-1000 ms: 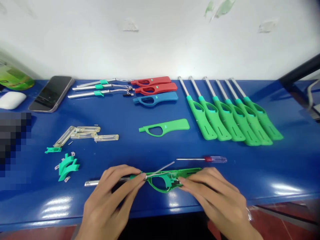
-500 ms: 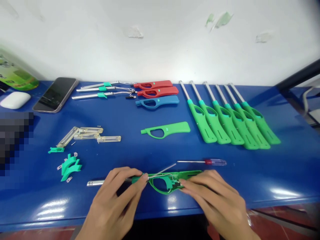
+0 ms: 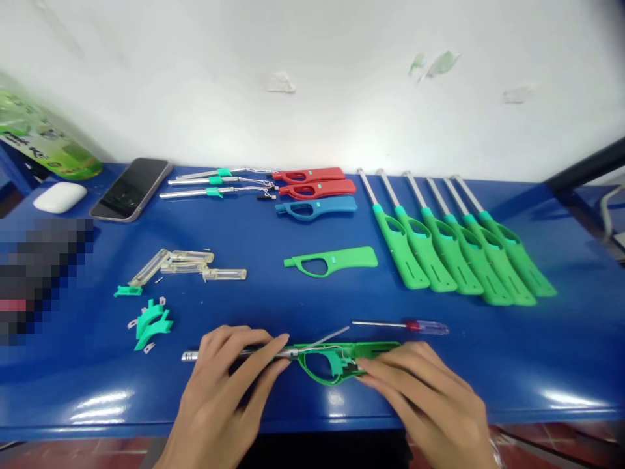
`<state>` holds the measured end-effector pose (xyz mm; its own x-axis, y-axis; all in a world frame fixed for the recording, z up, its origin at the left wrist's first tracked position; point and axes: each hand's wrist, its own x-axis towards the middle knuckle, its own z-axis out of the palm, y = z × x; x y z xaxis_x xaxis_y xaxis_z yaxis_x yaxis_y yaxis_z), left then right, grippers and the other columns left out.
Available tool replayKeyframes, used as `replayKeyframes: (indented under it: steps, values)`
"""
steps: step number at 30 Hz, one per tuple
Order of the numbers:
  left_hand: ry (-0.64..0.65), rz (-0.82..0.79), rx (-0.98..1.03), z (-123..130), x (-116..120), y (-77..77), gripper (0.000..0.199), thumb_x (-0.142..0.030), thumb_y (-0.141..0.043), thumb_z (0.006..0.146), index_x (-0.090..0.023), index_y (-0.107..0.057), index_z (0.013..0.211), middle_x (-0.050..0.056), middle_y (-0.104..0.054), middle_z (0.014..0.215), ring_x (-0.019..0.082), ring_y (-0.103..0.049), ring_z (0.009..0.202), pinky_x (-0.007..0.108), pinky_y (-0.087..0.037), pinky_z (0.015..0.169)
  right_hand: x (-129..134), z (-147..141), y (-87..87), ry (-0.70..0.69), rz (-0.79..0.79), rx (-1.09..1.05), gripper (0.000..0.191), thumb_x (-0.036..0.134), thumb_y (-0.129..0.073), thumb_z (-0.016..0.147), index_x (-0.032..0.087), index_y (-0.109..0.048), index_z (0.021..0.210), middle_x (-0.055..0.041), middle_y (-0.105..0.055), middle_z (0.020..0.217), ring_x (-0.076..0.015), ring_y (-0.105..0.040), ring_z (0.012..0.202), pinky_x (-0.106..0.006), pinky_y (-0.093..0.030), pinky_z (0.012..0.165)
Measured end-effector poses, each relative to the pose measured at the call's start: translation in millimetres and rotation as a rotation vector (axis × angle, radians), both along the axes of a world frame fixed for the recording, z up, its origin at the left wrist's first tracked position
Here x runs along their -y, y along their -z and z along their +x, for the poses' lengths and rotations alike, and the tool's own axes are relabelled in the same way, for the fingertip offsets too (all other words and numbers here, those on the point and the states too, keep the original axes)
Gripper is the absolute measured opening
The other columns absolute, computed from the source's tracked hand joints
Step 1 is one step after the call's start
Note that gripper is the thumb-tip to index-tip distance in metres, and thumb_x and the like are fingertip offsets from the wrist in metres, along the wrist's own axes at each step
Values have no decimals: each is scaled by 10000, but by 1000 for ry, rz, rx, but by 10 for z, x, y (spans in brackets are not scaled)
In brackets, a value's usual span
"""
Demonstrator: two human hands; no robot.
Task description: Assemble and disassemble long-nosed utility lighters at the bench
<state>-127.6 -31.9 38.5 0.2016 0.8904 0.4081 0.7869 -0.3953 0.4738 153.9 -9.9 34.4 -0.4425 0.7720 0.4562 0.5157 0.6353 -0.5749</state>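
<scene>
Near the table's front edge lies an opened green lighter body (image 3: 312, 374), its inside facing up, with a trigger (image 3: 336, 362), thin wires and a clear tube (image 3: 332, 337) showing. My left hand (image 3: 229, 384) is closed around the metal lighter tube (image 3: 190, 356) where it meets the body's left end. The fingers of my right hand (image 3: 424, 391) pinch the body's inside just right of the trigger, by a small black part (image 3: 350, 367); they hide part of the handle. A screwdriver (image 3: 427, 327) lies behind my right hand, and a loose green half shell (image 3: 336, 260) lies farther back.
Several assembled green lighters (image 3: 430, 254) lie at the right. Red shells (image 3: 312, 189), a blue shell (image 3: 317, 207) and metal tubes (image 3: 195, 193) lie along the wall. At left are clear fuel tanks (image 3: 183, 267), teal triggers (image 3: 153, 324), a phone (image 3: 131, 189), a white case (image 3: 60, 197) and a bottle (image 3: 49, 140).
The view has shifted slightly, moving everything a little right. My left fingers have changed position on the tube, and more bare metal shows at its joint. My right hand stays at the trigger area.
</scene>
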Motion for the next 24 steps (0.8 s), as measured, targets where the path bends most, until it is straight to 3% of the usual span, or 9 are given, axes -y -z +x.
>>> replayKeyframes:
  steps: [4,8,14,18,24]
  values:
    - [-10,-14,-65,-33,23,-46,356,-72,-623,1044,-235,-668,1356,40,-630,1195,188,-573,1110,377,-428,1043,-7,-9,-9,7,5,3,184,54,-695,1023,158,-774,1153,-57,-767,954,-151,-667,833,-315,-554,768]
    - [-9,-82,-92,-125,44,-54,406,-111,-585,1079,-288,-617,1444,8,-657,1215,170,-565,1150,322,-438,1035,-7,-13,-11,14,7,9,179,54,-708,1014,159,-777,1142,-53,-770,953,-149,-674,826,-314,-553,770]
    - [12,-134,-66,-217,28,-38,263,-258,-572,1128,-310,-623,1381,-58,-719,1212,141,-568,1189,269,-433,1074,4,-3,-12,10,14,3,187,51,-713,1011,162,-772,1148,-50,-775,956,-149,-682,836,-311,-554,779]
    - [73,-154,-15,-214,10,-48,252,-161,-541,1124,-294,-634,1317,-30,-673,1285,144,-541,1262,273,-436,1122,16,3,3,13,1,9,209,53,-706,1016,180,-769,1170,-43,-775,968,-148,-689,843,-312,-552,782]
    - [108,-125,-34,-236,13,-48,389,-31,-520,1089,-264,-624,1383,39,-577,1295,163,-523,1223,290,-486,999,25,14,56,22,-8,19,237,49,-698,1018,192,-761,1196,-45,-777,991,-154,-698,852,-326,-554,799]
